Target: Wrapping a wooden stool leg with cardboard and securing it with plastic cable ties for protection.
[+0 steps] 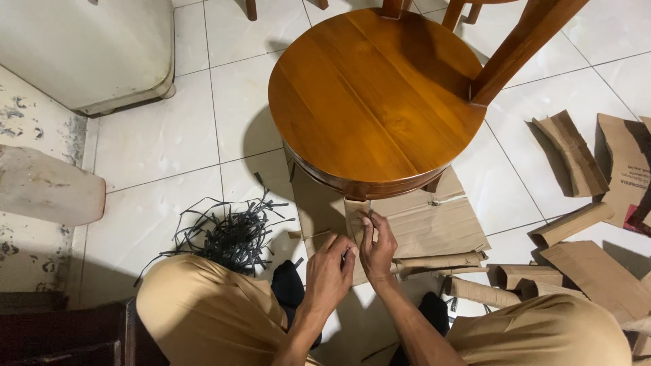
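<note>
Left hand [330,271]: lower centre, fingers curled, pinching the cardboard sheet's [434,224] near edge.
Right hand [378,247]: just beside it, fingertips pressing the same edge flat.
Cardboard sheet: centre, tucked under the round wooden stool [369,95].
Black strips [227,234]: heaped left, within reach.

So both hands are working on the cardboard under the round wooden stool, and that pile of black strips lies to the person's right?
Not quite. The head view shows the black strips on the person's left. Both the left hand and right hand do work the cardboard under the stool.
</note>
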